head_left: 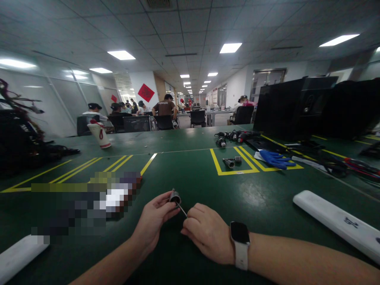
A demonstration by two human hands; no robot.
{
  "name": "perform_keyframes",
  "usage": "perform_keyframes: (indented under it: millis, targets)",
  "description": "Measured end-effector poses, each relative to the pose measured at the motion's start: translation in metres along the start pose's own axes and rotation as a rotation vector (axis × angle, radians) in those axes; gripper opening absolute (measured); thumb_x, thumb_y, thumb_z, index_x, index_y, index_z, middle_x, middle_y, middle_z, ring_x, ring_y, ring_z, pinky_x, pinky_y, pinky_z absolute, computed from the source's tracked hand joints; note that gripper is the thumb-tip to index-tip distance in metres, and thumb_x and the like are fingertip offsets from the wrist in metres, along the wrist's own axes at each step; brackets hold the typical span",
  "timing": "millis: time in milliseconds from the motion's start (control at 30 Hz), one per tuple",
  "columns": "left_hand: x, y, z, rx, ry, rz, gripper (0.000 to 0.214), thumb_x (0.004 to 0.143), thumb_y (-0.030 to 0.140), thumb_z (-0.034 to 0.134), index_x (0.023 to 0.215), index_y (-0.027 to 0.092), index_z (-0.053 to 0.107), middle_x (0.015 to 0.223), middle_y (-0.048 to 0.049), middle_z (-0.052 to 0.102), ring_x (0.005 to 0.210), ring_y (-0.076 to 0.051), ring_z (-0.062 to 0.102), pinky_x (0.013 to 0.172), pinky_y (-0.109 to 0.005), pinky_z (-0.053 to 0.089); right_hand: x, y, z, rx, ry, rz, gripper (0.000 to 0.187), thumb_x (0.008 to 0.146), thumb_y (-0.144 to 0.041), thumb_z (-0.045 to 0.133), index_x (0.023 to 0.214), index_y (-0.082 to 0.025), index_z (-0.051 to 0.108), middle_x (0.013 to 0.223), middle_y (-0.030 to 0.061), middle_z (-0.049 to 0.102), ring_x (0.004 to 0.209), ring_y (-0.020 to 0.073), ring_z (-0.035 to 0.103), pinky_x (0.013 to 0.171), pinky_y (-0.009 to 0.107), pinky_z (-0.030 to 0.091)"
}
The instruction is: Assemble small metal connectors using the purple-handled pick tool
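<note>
My left hand (154,215) pinches a small grey metal cylinder-shaped part (175,196) between thumb and fingers, its open end turned toward me. Closed around a thin metal rod (182,210) is my right hand (204,231), with a watch on the wrist. The rod's far end reaches the mouth of the cylinder; whether it goes inside I cannot tell. Its other end is hidden in my fist. Both hands are above the green table (184,166). Similar grey metal parts (230,162) lie beyond, inside a yellow-taped box.
A blue glove (274,159) and dark cylindrical parts with cables (227,138) lie at the back right. White long bars rest on both sides (335,219). A paper cup (100,134) stands at the far left. A dark computer case (291,107) is at right. People sit beyond.
</note>
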State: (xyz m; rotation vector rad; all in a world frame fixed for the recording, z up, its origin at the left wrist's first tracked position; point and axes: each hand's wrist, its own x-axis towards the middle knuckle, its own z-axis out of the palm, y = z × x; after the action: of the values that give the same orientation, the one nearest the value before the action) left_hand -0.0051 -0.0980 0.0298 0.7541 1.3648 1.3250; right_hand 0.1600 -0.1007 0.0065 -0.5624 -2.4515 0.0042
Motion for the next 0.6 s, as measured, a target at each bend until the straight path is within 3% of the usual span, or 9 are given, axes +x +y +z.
perform_keyframes:
  millis: [600]
  targets:
    - [-0.0042,0.0010,0.0030,0.119,0.015,0.081,0.031,0.065,0.008,0.069,0.095,0.011,0.062,0.087,-0.0108,0.070,0.080,-0.022,0.067,0.064,-0.028,0.056,-0.0001,-0.0091,0.0051,-0.230,0.035,-0.067,0.022,0.090,-0.020,0.042,0.073,-0.014,0.054,0.069,0.0038,0.052,0.065,0.0170,0.042,0.056,0.031,0.028]
